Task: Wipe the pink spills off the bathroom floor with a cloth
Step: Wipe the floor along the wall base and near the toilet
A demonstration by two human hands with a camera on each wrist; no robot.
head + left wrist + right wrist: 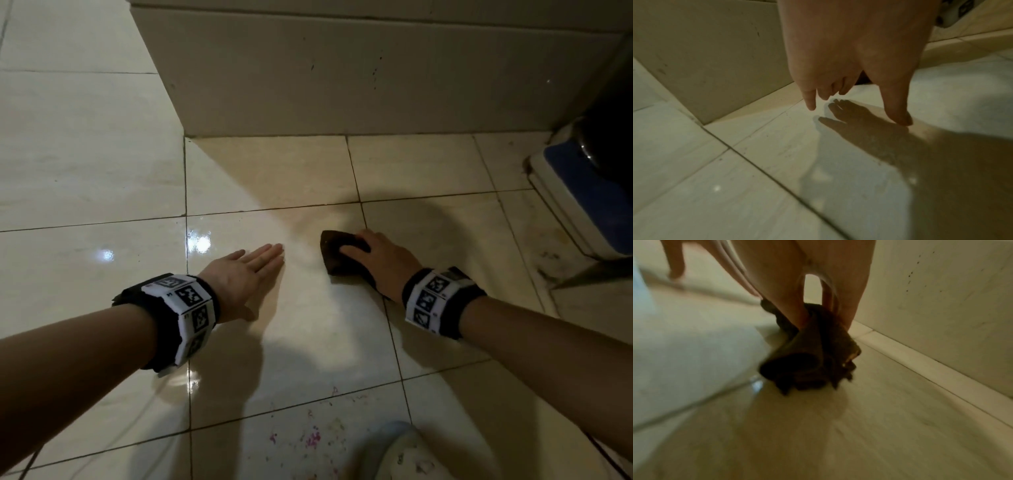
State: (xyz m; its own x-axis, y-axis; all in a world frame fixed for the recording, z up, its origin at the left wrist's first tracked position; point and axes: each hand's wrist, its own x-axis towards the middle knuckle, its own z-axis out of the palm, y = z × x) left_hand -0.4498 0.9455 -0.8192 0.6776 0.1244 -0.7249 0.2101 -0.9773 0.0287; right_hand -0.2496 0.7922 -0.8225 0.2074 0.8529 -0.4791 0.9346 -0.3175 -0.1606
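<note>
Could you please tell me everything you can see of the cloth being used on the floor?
The cloth is dark brown, soft and terry-like, bunched into a rumpled wad. It lies on the glossy pale floor tile, away from the pink spills. The right hand rests on top, its fingers pinching the folds.

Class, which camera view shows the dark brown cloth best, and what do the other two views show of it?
The head view: the dark brown cloth lies whole on the cream tiled floor under the right hand. The right wrist view shows it close but blurred, bunched in the fingers' grip. The left wrist view shows only a dark sliver behind the left hand.
</note>
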